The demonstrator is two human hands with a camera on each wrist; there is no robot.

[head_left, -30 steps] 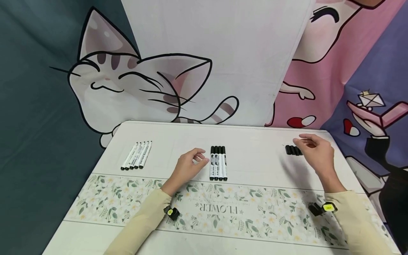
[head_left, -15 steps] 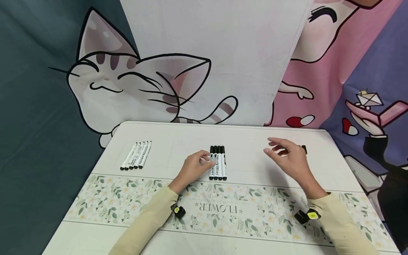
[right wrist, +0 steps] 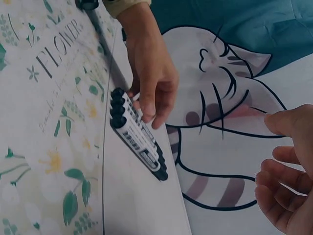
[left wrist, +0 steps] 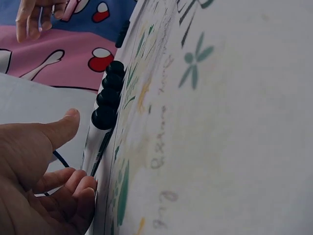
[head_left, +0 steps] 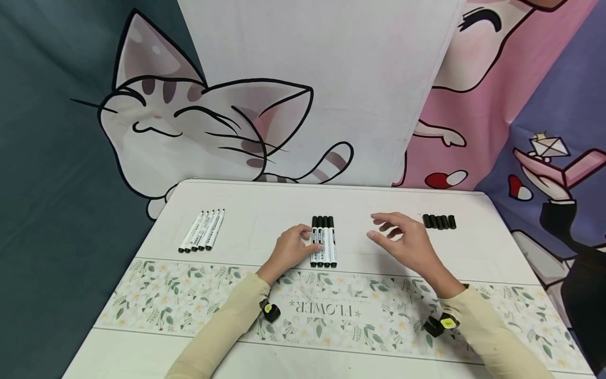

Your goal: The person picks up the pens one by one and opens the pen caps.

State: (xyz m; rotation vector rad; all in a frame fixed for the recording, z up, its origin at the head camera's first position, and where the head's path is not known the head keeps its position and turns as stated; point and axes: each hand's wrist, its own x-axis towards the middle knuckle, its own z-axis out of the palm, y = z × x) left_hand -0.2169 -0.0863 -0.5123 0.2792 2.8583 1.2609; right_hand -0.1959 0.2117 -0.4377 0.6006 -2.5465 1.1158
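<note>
Several capped black-and-white markers [head_left: 327, 243] lie side by side in the middle of the table. My left hand [head_left: 290, 248] is at their left side, its thumb above the nearest marker and its fingers loosely bent. In the left wrist view the black marker ends [left wrist: 103, 117] stand beyond the thumb, with a gap between. My right hand [head_left: 404, 241] hovers to the right of the markers, thumb and fingers apart, holding nothing. Behind it lies a row of several black marker caps [head_left: 439, 221]. At the left, several uncapped markers [head_left: 202, 230] lie in a slanted row.
The white table [head_left: 379, 205] carries a floral printed band [head_left: 331, 316] across its front part. A curtain with a printed cat [head_left: 189, 121] hangs behind its back edge. Each wrist wears a small black camera [head_left: 271, 312].
My right hand has moved left from the caps towards the capped markers, uncovering the caps. The left hand has shifted slightly right, its thumb now over the nearest marker.
</note>
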